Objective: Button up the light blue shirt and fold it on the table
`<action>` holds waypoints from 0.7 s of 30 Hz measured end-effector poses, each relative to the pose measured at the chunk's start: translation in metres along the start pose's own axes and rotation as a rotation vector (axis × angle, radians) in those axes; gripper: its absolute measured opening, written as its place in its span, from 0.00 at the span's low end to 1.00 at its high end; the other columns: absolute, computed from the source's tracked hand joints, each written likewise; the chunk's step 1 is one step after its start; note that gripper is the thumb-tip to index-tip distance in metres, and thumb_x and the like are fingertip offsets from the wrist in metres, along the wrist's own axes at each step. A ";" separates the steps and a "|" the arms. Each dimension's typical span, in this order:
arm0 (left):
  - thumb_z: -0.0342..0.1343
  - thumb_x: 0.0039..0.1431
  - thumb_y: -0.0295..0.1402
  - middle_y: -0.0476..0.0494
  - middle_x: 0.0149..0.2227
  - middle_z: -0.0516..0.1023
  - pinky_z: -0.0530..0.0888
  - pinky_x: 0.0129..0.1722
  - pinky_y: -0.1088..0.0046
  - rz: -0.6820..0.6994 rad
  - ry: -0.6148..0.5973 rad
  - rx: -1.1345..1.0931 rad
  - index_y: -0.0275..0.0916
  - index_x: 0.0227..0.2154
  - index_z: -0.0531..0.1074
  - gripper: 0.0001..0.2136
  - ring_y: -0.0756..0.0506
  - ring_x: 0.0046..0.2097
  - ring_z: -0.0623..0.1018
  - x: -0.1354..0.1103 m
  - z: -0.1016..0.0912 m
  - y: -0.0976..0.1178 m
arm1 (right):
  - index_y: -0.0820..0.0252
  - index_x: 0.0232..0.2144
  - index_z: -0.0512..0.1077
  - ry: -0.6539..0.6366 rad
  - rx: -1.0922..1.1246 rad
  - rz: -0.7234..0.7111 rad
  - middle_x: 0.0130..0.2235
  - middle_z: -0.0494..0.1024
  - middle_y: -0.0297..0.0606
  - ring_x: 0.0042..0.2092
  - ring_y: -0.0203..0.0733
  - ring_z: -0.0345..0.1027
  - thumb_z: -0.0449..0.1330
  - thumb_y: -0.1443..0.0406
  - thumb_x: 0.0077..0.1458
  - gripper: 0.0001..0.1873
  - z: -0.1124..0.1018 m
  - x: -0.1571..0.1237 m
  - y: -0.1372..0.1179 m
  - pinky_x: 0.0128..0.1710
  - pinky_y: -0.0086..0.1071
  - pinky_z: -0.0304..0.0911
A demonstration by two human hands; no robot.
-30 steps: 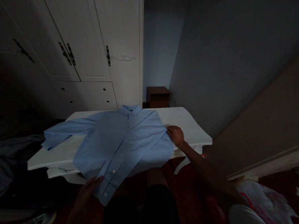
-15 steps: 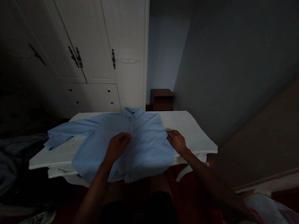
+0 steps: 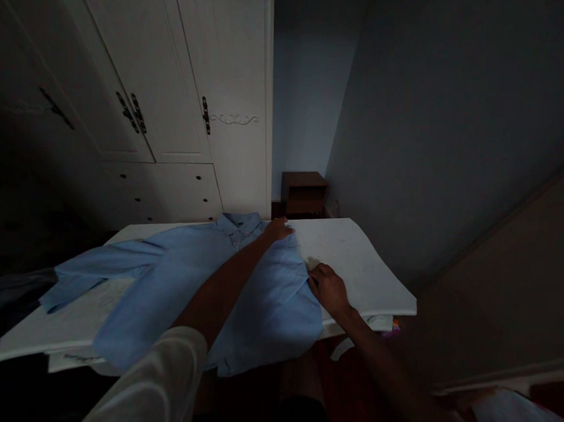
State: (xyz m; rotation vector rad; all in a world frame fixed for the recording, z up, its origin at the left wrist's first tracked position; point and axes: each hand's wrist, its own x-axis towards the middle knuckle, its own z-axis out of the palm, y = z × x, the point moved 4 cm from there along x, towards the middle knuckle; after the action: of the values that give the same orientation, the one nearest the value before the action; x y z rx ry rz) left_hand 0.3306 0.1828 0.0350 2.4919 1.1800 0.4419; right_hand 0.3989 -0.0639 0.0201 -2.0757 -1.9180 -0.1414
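A light blue button-up shirt (image 3: 190,267) lies spread on a white table, its collar at the far edge and its hem hanging over the near edge. One sleeve stretches out to the left; the other is folded over the shirt's right side. My left hand (image 3: 278,229) reaches across the front to the right shoulder, fingers apart and touching the cloth or just above it. At the right side edge, my right hand (image 3: 329,289) pinches the shirt's cloth between thumb and fingers.
The white table (image 3: 356,264) has curved edges. Behind it stand a white wardrobe (image 3: 240,156) with dark handles and a small brown cabinet (image 3: 305,190). A grey wall (image 3: 430,132) rises on the right. Dark cloth (image 3: 15,304) lies at the left.
My left hand has moved from above the shirt's middle, away and right, to its right shoulder. My right hand stays at the side edge. The view has shifted slightly.
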 end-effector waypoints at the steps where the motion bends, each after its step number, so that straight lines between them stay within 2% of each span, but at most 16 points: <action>1: 0.60 0.60 0.39 0.37 0.47 0.78 0.74 0.50 0.60 0.005 -0.029 0.002 0.34 0.48 0.72 0.17 0.41 0.49 0.77 0.006 0.005 -0.003 | 0.59 0.37 0.78 -0.001 0.001 -0.002 0.40 0.77 0.43 0.44 0.42 0.70 0.55 0.67 0.63 0.10 0.001 0.000 0.001 0.45 0.30 0.66; 6: 0.56 0.64 0.38 0.40 0.50 0.74 0.75 0.48 0.57 0.025 -0.110 -0.013 0.35 0.48 0.72 0.14 0.43 0.49 0.76 0.023 0.023 -0.017 | 0.59 0.37 0.78 -0.008 0.023 -0.002 0.40 0.76 0.42 0.44 0.42 0.70 0.56 0.67 0.63 0.10 0.002 -0.002 0.003 0.45 0.30 0.65; 12: 0.56 0.64 0.38 0.40 0.49 0.75 0.76 0.48 0.58 -0.060 -0.089 -0.015 0.35 0.47 0.72 0.13 0.43 0.48 0.76 0.033 0.027 -0.028 | 0.57 0.32 0.78 -0.015 0.070 0.166 0.37 0.77 0.39 0.43 0.40 0.70 0.57 0.67 0.61 0.10 -0.007 -0.007 -0.001 0.41 0.27 0.63; 18: 0.54 0.65 0.37 0.38 0.50 0.75 0.73 0.51 0.57 -0.046 -0.024 0.015 0.36 0.47 0.72 0.13 0.42 0.50 0.76 0.021 0.025 -0.018 | 0.57 0.36 0.78 -0.098 0.038 0.198 0.39 0.78 0.41 0.42 0.41 0.71 0.55 0.67 0.61 0.11 -0.016 -0.008 -0.004 0.41 0.29 0.64; 21: 0.50 0.66 0.36 0.35 0.55 0.73 0.67 0.58 0.58 0.057 0.045 0.017 0.38 0.49 0.73 0.14 0.38 0.58 0.71 0.011 0.023 -0.004 | 0.59 0.44 0.77 -0.042 0.069 0.132 0.43 0.78 0.45 0.46 0.45 0.71 0.53 0.71 0.60 0.16 -0.024 -0.008 -0.004 0.48 0.33 0.65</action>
State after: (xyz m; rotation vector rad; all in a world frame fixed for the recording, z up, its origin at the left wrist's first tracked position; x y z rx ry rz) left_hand 0.3443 0.1899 0.0140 2.5478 1.1366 0.5071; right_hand 0.3976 -0.0785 0.0411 -2.1679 -1.7758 -0.0020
